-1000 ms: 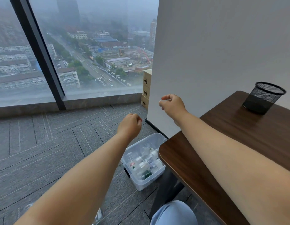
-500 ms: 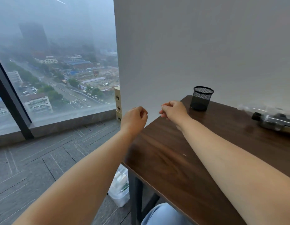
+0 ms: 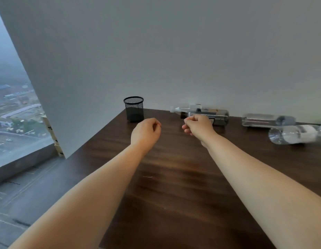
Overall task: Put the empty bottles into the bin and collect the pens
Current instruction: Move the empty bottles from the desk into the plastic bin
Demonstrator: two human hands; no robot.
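Observation:
Empty clear bottles lie on their sides along the back of the dark wooden desk [image 3: 174, 186]: a dark-labelled bottle [image 3: 219, 115] with another behind it, a second bottle [image 3: 267, 120] further right, and a third [image 3: 294, 134] at the far right. My right hand [image 3: 198, 125] hovers just in front of the dark-labelled bottle, fingers curled, holding nothing. My left hand [image 3: 146, 133] is a loose fist over the desk, near the black mesh pen cup [image 3: 134, 108]. No pens are visible. The bin is out of view.
A grey wall [image 3: 174, 51] stands right behind the desk. At the left, a window [image 3: 10, 114] and grey carpet floor [image 3: 21, 194] lie beyond the desk's left edge.
The view has swung right from the floor bin to the desk. Both hands moved over the desktop, and the bottles have come into view.

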